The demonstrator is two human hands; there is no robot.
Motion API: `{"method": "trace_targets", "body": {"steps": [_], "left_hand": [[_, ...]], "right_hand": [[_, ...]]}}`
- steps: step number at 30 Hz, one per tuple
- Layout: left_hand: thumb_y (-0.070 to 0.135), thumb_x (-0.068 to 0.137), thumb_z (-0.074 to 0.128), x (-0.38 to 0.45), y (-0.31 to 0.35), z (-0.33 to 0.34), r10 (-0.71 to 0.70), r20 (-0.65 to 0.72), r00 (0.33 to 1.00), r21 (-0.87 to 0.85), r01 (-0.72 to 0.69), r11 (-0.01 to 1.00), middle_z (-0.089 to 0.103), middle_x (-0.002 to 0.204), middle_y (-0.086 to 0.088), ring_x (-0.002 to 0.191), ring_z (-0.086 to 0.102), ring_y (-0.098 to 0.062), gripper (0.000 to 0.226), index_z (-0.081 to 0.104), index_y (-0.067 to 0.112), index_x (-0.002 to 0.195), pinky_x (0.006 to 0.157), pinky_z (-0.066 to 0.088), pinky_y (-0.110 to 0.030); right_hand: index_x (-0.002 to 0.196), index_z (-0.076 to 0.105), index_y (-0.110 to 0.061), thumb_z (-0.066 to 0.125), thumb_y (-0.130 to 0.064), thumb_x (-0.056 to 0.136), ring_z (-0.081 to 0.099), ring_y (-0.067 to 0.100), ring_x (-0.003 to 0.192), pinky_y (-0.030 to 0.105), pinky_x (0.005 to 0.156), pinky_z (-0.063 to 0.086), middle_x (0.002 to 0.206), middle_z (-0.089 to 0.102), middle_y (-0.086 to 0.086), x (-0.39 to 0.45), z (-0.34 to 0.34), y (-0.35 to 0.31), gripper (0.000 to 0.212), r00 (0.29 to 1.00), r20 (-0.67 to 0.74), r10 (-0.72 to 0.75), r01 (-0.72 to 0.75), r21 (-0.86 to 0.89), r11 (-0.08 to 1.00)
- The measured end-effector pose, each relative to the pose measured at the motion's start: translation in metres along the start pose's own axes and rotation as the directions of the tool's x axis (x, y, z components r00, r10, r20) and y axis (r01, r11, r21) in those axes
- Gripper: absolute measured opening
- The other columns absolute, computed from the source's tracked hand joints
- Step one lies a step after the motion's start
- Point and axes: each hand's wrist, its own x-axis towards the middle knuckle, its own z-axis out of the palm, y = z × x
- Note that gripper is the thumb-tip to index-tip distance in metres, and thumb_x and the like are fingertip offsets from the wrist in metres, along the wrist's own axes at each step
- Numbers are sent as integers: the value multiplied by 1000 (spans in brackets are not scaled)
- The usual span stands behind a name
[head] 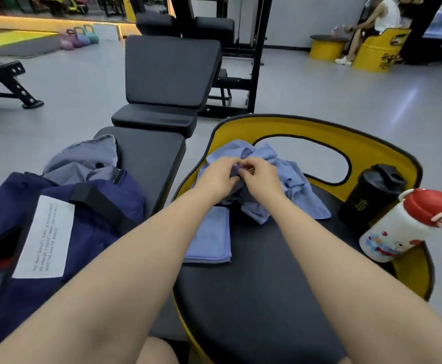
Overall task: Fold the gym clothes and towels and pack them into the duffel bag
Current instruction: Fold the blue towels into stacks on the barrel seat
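Risks first, L to R. Navy fabric duffel bag w/ white text label (pixel 57 227) sits on the near left, on the black padded gym bench (pixel 149 158). Its mouth isn't clearly visible from here, so packing could snag if the opening is collapsed. Grey crumpled garment (pixel 83 158) lies just behind the bag at its far edge, touching it; can't tell if it's in the bag or only beside it. If loose, it may slide off the bench when the bag gets shifted.

Center: folded light-blue towel (pixel 209 237) lies flat on the black round seat pad w/ yellow rim (pixel 267 285), near its left edge. Could get dragged off or unfolded if the arms sweep over it.

Left hand (pixel 217 177) and right hand (pixel 260 179) are close together, both pinching a bunched bit of the crumpled light-blue cloth (pixel 288 179), which is heaped at the far side of the seat. Fingers curled narrow on the fabric. Likely hunting for an edge or corner; if the wrong layer is pinched, the fold comes out crooked.

Right: black shaker bottle w/ flip lid (pixel 372 198) and white bottle w/ red cap and cartoon print (pixel 406 227) stand near the cloth's right end. Shaking the cloth out may knock them over; the white one leans at the seat's edge.

Containers: bag contents not visible; both bottles closed, contents unknown.
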Motion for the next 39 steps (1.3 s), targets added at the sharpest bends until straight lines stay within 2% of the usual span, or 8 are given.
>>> {"method": "trace_targets", "body": {"steps": [4, 11, 17, 22, 28, 31, 35, 39], "left_hand": [[7, 90, 57, 2, 35, -22, -12, -81, 997, 14, 13, 1000, 65, 107, -12, 103, 57, -27, 17, 65, 8, 105, 87, 46, -36], [10, 89, 59, -7, 99, -79, -30, -232, 972, -102, 6, 995, 66, 97, -5, 93, 57, -18, 12, 68, 8, 96, 70, 34, -19], [16, 90, 60, -23, 152, -136, -10, -318, 948, -133, -34, 991, 67, 101, -6, 97, 58, -20, 15, 67, 8, 100, 77, 40, -24], [17, 90, 60, -40, 188, -180, -9, -385, 923, -171, -62, 983, 66, 94, -1, 89, 55, -14, 10, 68, 13, 94, 73, 35, -20], [19, 90, 59, -64, 218, -225, 1, -448, 894, -221, -111, 969, 64, 82, 1, 72, 62, -14, 5, 63, 18, 86, 69, 46, -23], [22, 92, 57, -74, 230, -244, -4, -468, 884, -186, -94, 978, 62, 83, 2, 82, 60, -18, 8, 62, 17, 89, 72, 44, -26], [28, 92, 56, -84, 253, -260, 3, -426, 904, -99, -50, 994, 63, 87, 3, 91, 60, -17, 10, 60, 19, 90, 75, 44, -26], [25, 89, 64, -98, 288, -266, 83, -368, 926, -235, -179, 955, 69, 92, -5, 83, 64, -14, 16, 57, 12, 95, 67, 44, -18]], "right_hand": [[105, 67, -9, 53, -14, 97, 55, 16, 84, 21, 57, 33, 93, 64, 4, -6, -37, -22, 18, 999, -9, -41, 40, -43, 998], [95, 68, -12, 60, -17, 92, 60, 19, 90, 22, 71, 37, 88, 65, 1, -16, -102, -62, 10, 992, -124, 5, -10, -45, 999], [102, 70, -13, 56, -22, 94, 58, 24, 94, 25, 68, 37, 98, 68, 6, -32, -160, -99, 18, 977, -209, 49, -61, -47, 997], [70, 60, -23, 55, -25, 95, 51, 21, 73, 20, 48, 33, 62, 53, -6, -48, -208, -129, 26, 958, -285, 36, -52, -46, 998], [87, 72, -22, 57, -31, 94, 59, 21, 85, 27, 65, 39, 91, 71, 2, -64, -265, -170, 19, 903, -430, -16, -10, -58, 998], [89, 73, -24, 57, -34, 93, 61, 20, 90, 30, 70, 48, 93, 71, -1, -73, -289, -192, 19, 873, -485, -51, 33, -46, 998], [92, 72, -23, 56, -35, 94, 61, 23, 92, 26, 66, 40, 95, 70, 1, -84, -313, -230, 20, 838, -524, -152, 111, -109, 988], [104, 71, -20, 53, -35, 96, 57, 16, 90, 20, 61, 36, 99, 67, -2, -98, -332, -277, 24, 828, -471, -305, 204, -253, 946]]}}
